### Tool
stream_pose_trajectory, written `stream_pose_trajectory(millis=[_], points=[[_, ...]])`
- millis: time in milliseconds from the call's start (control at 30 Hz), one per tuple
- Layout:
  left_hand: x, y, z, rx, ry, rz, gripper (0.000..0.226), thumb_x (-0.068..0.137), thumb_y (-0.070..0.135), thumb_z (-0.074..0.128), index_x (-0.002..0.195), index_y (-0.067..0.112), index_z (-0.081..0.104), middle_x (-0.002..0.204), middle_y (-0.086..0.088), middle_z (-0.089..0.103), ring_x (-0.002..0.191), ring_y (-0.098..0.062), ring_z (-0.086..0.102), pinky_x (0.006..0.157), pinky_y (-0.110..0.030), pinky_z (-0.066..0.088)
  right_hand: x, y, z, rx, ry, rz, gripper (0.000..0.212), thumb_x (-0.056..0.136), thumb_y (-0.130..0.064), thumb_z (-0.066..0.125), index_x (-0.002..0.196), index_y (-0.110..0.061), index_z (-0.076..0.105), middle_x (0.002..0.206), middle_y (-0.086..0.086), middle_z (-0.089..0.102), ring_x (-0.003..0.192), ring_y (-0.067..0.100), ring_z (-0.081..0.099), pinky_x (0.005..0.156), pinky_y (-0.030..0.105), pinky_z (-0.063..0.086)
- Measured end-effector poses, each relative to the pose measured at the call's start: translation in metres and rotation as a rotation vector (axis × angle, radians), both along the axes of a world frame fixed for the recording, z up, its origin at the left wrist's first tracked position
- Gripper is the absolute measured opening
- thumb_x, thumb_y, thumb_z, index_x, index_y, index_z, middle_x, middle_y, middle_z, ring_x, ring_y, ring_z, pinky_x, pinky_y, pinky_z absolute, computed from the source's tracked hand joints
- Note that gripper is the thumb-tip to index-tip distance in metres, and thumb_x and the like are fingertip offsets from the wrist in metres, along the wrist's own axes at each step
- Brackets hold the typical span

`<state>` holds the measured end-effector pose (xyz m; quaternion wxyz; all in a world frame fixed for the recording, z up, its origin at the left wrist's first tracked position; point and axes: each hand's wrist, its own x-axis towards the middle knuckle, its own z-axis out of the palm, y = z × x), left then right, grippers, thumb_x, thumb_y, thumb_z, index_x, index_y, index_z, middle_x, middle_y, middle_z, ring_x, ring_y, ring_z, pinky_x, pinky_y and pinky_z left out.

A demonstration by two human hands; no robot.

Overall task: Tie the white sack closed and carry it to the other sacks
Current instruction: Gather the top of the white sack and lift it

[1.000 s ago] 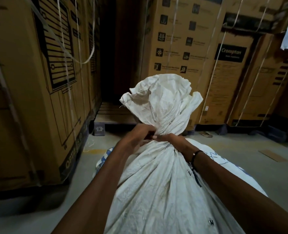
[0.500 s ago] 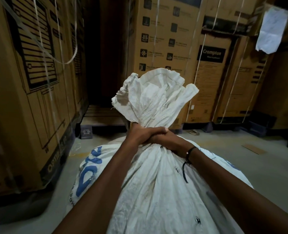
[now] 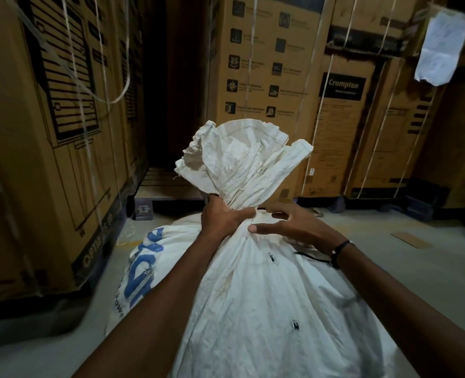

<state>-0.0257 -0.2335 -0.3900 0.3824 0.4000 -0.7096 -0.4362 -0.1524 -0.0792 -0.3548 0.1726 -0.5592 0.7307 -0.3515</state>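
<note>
Clamping the white sack (image 3: 253, 282) neck, the left hand (image 3: 223, 216) is gripping alone; the right hand (image 3: 288, 227) is hovering open, risking the gather slipping loose

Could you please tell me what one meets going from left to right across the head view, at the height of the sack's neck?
Cardboard boxes → wooden pallet → left hand → right hand → cardboard scrap on the floor.

White sack (image 3: 267, 296) with blue lettering — brown cartons (image 3: 267, 77) printed black, strapped pale — grey floor (image 3: 417, 268)
</note>
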Motion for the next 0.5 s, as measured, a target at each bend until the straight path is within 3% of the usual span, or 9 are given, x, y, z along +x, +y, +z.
stream_pose_trajectory(millis=[133,200,300,400,500], points=[[0.008,0.005,0.003,0.006,-0.005,0.018,0.107,0.047,0.057,0.093,0.133,0.006,0.056,0.132,-0.010,0.066,0.122,-0.030,0.065,0.102,-0.044,0.057,0.000,0.009,-0.008,-0.138,0.019,-0.026,0.078,0.060,-0.058,0.100,0.128,-0.029,0.074,0.126,-0.018,0.072,0.120,0.000,0.067,0.109,0.031,0.056],[0.013,0.003,0.003,0.053,0.042,-0.056,0.108,0.051,0.057,0.098,0.138,0.010,0.054,0.134,-0.004,0.067,0.121,-0.023,0.066,0.104,-0.041,0.057,0.006,0.011,-0.004,-0.185,0.076,-0.006,0.064,0.066,-0.045,0.100,0.122,-0.026,0.076,0.121,-0.015,0.075,0.115,0.001,0.071,0.107,0.033,0.059],[0.028,-0.002,0.010,0.020,0.034,-0.229,0.118,0.050,0.073,0.096,0.148,0.024,0.054,0.142,0.010,0.065,0.126,-0.012,0.066,0.111,-0.041,0.054,0.020,0.010,0.011,-0.280,0.094,-0.020,0.042,0.075,-0.028,0.097,0.111,-0.018,0.078,0.110,-0.005,0.079,0.107,0.008,0.075,0.104,0.037,0.060],[0.069,0.013,0.044,-0.091,-0.245,-0.330,0.077,0.081,0.057,0.085,0.142,0.016,0.062,0.135,0.003,0.069,0.119,-0.016,0.067,0.106,-0.037,0.054,0.043,0.006,0.028,-0.346,0.101,-0.058,0.026,0.081,-0.018,0.093,0.104,-0.012,0.080,0.095,-0.003,0.080,0.094,0.012,0.079,0.095,0.034,0.064],[0.115,0.021,0.077,-0.129,-0.515,-0.368,0.036,0.099,0.027,0.071,0.124,0.001,0.071,0.110,-0.020,0.072,0.103,-0.037,0.066,0.084,-0.033,0.049,0.078,0.003,0.038,-0.375,0.147,-0.024,0.018,0.083,-0.018,0.090,0.098,-0.015,0.082,0.090,-0.008,0.080,0.084,0.004,0.079,0.082,0.027,0.064]])
